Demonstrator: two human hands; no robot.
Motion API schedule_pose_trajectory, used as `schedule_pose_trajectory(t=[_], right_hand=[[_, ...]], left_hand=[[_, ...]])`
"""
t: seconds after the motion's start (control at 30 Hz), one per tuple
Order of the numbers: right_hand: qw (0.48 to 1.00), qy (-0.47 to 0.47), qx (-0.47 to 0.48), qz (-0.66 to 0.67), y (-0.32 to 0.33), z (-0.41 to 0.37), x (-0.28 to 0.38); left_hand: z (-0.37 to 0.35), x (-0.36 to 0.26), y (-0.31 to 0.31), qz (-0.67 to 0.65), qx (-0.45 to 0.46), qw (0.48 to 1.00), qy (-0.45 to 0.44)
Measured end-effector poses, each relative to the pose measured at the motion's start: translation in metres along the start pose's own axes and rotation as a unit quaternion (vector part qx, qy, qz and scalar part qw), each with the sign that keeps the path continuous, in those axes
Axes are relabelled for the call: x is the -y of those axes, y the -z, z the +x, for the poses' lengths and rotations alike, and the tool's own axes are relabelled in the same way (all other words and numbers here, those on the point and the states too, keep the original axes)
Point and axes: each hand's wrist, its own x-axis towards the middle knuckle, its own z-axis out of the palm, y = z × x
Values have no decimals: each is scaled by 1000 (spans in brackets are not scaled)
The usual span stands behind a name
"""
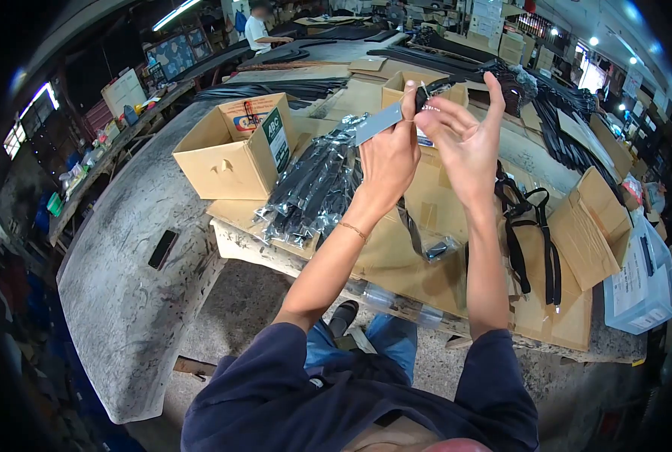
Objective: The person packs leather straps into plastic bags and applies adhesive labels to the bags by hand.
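The grey card [377, 122] is up in the air in front of you, above the table [125, 286], with a short black strap [435, 88] sticking out past its upper end; your left hand [390, 158] has its fingers closed on the card's middle, holding it tilted; your right hand [464, 139] pinches thumb and forefinger together just where card and strap meet, with the other fingers spread wide; whether that pinch grips the card or the strap is too small to tell. This looks like the fitting step, card and strap being joined at that one spot; the next move calls for a steady left grip and a fine pull or push from the right pinch, in line with the card so it does not buckle. Just below your hands lies a heap of bagged straps [313, 188] in clear plastic, resting on flattened cardboard [396, 256]; to its left stands an open cardboard box [234, 147]; loose black straps [532, 233] lie to the right of your right forearm; a clear bin [641, 294] sits at the table's right end; another person [257, 26] works well apart at the far end of the room.
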Motion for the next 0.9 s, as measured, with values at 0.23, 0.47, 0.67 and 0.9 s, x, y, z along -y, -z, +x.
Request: schedule_pose_trajectory(t=[0.23,0.47,0.67,0.9], right_hand=[[995,-62,-1,-74,-13,-15,-14],[993,-108,-28,-24,-20,-13,-21],[975,-132,-25,179,4,-9,-32],[997,-9,3,-72,33,-10,-51]], left_hand=[[-2,8,11,-8,-7,1000,-10],[-4,11,6,49,-9,998,-30],[1,17,5,21,-35,999,2],[11,16,13,-396,261,821,316]])
